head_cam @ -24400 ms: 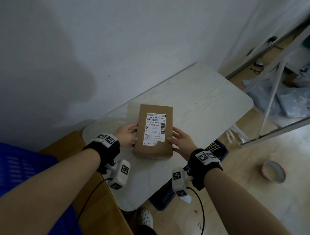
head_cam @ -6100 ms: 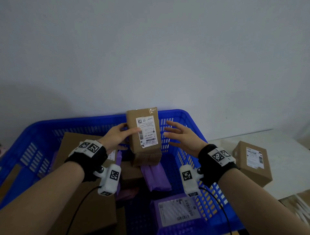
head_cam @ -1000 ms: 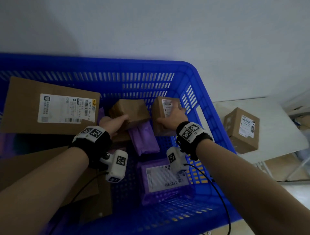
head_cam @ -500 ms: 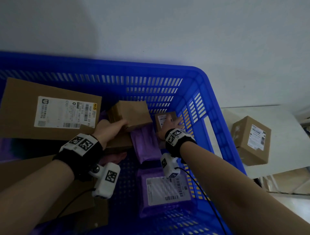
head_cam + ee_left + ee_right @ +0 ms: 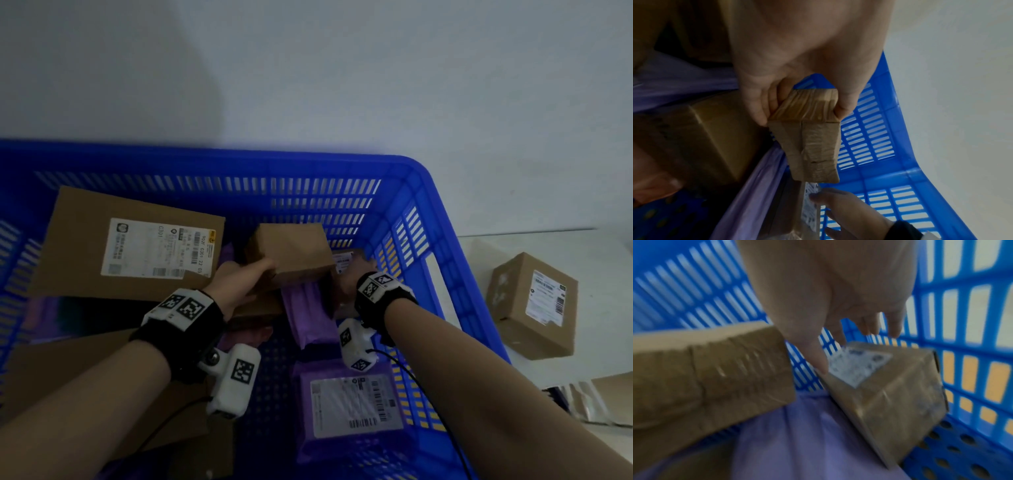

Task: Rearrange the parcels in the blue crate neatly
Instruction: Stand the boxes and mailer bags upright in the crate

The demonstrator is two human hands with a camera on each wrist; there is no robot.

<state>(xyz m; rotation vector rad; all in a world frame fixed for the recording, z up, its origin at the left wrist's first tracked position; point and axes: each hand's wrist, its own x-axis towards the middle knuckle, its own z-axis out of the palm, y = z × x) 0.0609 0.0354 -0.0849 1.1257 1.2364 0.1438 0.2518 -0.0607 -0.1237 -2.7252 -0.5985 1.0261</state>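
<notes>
Holding tilted box [image 5: 294, 253], left hand [image 5: 245, 279] grip, long axis seemingly crosswise

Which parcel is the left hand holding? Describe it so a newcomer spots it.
Start at the blue crate and go to its far right corner. The small plain brown box is gripped there by the left hand; unlike the box by the right hand, no label shows.

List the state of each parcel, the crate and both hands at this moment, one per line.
left hand: grips the small brown box.
small brown box: held tilted above the purple bags.
right hand: fingers straight, thumb tip touching the labelled box.
labelled box: tilted in the crate's right far corner.
large flat box: label up, at the left.
purple labelled bag: flat, label up.
blue crate: holds parcels.
box on table: outside the crate.
</notes>
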